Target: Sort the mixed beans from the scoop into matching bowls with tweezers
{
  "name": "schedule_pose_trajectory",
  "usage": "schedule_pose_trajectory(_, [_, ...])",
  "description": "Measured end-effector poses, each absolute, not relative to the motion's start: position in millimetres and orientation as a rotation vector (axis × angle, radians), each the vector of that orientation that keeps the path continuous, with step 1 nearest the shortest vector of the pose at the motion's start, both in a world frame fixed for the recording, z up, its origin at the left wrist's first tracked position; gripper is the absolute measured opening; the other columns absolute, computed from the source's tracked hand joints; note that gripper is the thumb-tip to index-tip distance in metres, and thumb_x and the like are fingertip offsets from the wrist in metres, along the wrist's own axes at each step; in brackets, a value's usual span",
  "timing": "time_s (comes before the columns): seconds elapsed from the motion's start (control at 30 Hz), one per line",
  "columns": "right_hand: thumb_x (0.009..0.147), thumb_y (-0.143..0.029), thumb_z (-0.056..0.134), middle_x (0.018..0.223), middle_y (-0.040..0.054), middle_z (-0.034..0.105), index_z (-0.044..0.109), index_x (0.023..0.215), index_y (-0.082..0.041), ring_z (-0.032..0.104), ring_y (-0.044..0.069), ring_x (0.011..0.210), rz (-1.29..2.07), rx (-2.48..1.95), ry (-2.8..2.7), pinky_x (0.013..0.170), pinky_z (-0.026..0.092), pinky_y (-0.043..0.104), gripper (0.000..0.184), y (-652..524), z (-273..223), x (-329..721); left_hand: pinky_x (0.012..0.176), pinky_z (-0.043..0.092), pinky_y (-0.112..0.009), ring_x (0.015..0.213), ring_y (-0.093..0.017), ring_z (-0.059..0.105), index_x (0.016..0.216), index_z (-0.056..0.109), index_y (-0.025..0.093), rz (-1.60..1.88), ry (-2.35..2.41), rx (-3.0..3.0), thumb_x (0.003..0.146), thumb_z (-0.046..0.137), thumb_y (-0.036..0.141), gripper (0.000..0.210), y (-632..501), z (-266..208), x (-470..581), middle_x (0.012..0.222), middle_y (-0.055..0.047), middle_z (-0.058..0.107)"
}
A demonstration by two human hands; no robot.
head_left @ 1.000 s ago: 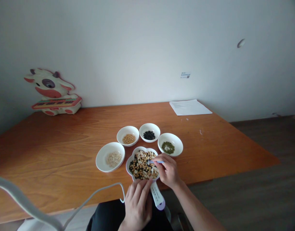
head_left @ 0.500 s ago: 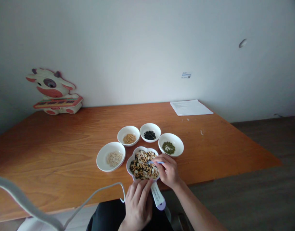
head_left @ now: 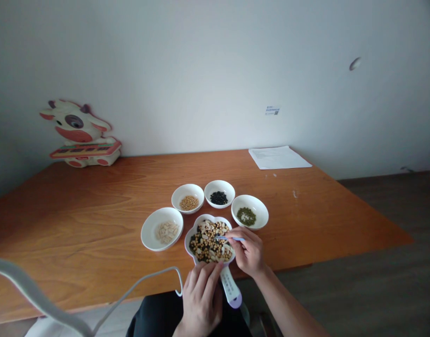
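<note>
A white flower-shaped dish with a handle (head_left: 229, 286) holds mixed beans and pale flat seeds (head_left: 209, 248). At its near rim is my left hand (head_left: 203, 290), fingers bent and together against the edge, gripping it beside the handle. My right hand (head_left: 248, 248) pinches thin pale-blue tweezers (head_left: 232, 238), with their tips down among the beans. Around the dish stand a bowl of pale seeds (head_left: 147, 230), a bowl of yellow beans (head_left: 177, 193), a bowl of black beans (head_left: 219, 185) and a bowl of green beans (head_left: 261, 213).
All the bowls stand on a brown wooden table (head_left: 102, 201). A cow-shaped toy keyboard (head_left: 83, 135) sits at the back left, against the wall. White papers (head_left: 280, 157) lie at the back right. A white cable-like arm (head_left: 141, 283) curves in at the lower left.
My right hand has shifted very slightly right and down with the tweezers, whose tips stay over the beans. My left hand has kept its place on the rim.
</note>
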State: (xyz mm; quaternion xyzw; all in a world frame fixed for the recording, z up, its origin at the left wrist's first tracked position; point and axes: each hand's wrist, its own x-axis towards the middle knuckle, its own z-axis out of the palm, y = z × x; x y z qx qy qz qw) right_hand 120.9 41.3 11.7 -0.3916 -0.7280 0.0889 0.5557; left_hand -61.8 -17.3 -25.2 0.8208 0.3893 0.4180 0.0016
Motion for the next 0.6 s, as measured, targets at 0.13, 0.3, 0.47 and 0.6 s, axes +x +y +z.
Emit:
schedule_pose_trajectory(0.13, [0.087,-0.004,0.052,0.083,0.0061,0.070,0.065,0.098,-0.020,0.067,0.018,0.077,0.130,-0.944,-1.612,0.068,0.057,0.031,0.023,38.9,10.8,123.2,0.089,0.049,-0.035,0.103,-0.022,0.059,0.132,0.055,0.017,1.297,1.231,2.573,0.086,0.045,0.005,0.048,-17.9,-26.6,-61.9,0.111,-0.009,0.066])
schedule_pose_trajectory(0.3, [0.088,-0.004,0.052,0.083,0.0057,0.069,0.064,0.097,-0.019,0.068,0.018,0.078,-0.006,-1.028,-1.469,0.069,0.057,0.031,0.021,37.6,6.5,129.4,0.089,0.049,-0.035,0.103,-0.022,0.059,0.132,0.055,0.018,1.291,1.236,2.566,0.086,0.045,0.005,0.049,-17.8,-29.2,-62.1,0.111,-0.008,0.065])
schedule_pose_trajectory(0.47, [0.091,-0.012,0.055,0.082,0.0062,0.070,0.066,0.094,-0.017,0.068,0.017,0.073,-0.105,-1.159,-1.301,0.063,0.055,0.028,0.012,37.5,-1.6,138.9,0.089,0.048,-0.035,0.105,-0.022,0.058,0.134,0.054,0.017,1.295,1.221,2.564,0.086,0.046,0.005,0.049,-17.9,-30.1,-62.9,0.113,-0.009,0.065])
schedule_pose_trajectory(0.6, [0.093,-0.023,0.057,0.082,0.0091,0.073,0.067,0.091,-0.015,0.069,0.018,0.072,-0.202,-1.343,-1.098,0.063,0.054,0.027,0.014,40.8,-7.8,145.9,0.088,0.049,-0.035,0.104,-0.022,0.058,0.134,0.053,0.017,1.291,1.225,2.560,0.086,0.046,0.004,0.050,-18.3,-29.9,-62.9,0.112,-0.009,0.065])
